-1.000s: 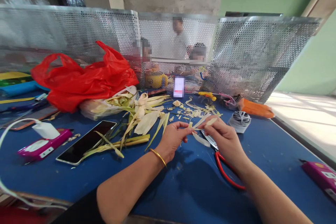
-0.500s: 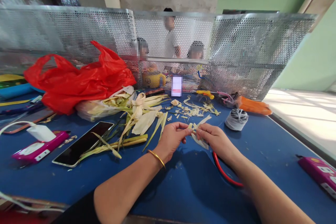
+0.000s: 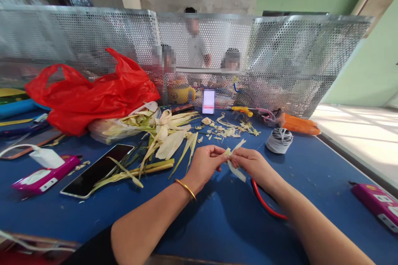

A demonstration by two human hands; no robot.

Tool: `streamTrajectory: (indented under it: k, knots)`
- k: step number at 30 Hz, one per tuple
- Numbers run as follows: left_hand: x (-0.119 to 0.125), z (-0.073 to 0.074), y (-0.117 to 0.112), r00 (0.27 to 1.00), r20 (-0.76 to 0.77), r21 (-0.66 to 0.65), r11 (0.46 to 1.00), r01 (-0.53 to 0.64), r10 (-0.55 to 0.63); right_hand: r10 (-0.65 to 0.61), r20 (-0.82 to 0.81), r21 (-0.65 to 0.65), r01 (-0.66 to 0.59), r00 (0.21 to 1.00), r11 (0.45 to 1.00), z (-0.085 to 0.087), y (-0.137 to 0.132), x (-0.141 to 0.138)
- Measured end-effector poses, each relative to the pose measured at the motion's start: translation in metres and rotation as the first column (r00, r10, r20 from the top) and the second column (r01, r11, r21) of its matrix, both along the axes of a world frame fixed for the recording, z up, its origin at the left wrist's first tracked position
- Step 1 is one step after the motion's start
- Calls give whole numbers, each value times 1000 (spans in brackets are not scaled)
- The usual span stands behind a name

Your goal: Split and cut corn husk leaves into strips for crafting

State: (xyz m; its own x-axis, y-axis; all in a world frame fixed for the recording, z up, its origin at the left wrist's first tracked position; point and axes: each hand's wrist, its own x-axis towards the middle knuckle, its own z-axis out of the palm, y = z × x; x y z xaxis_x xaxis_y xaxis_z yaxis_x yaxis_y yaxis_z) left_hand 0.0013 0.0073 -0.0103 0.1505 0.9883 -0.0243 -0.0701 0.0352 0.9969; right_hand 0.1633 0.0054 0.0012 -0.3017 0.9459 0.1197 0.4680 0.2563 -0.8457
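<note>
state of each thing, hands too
Left hand, pinching pale husk strips
Right hand, pinching them too
Red-handled scissors, mostly hidden, open or shut unclear
Flat phone, screen dark
Upright phone, screen lit
White charger, cable attached
Red plastic bag, crumpled
String ball, wound

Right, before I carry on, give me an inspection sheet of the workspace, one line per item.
Surface: blue tabletop, strewn with pale scraps toward the back.
Job's things: pale strips between the hands; red handle partly hidden by the right arm; string ball beyond it.
Clutter: dry leaves, red plastic bag, dark-screened phone.
Left fingers: pinching the strips.
Right fingers: also pinching them, close to the left.
Cables: white cable from a plug on the left purple power strip.
Surroundings: perforated metal panel; people behind it.
</note>
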Motion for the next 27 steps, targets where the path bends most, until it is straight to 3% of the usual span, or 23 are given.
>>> streamTrajectory:
  k: [7, 10, 17, 19, 23, 27]
  knots:
    - [-3, -3, -1, 979, -199, 121, 991, 62, -37, -178, 188, 239, 131, 966, 962, 0, -6, -3]
    - [-4, -3, -2, 961, -274, 157, 984, 87, -41, -194, 113, 169, 173, 974, 970, -1, -8, -5]
    - [-3, -4, -4, 924, -370, 254, 946, 201, -97, -131, -46, -4, 131, 990, 991, -9, -5, -7]
    - [-3, -3, -5, 916, -391, 263, 942, 207, -93, -135, -28, 16, 135, 990, 991, -9, -4, -6]
    - [-3, -3, -6, 905, -415, 242, 948, 208, -92, -237, -4, 216, 232, 972, 948, -7, -2, -2]
    - [-3, -5, -7, 874, -417, 154, 929, 337, -249, -221, -106, 156, 236, 969, 959, -4, 0, 0]
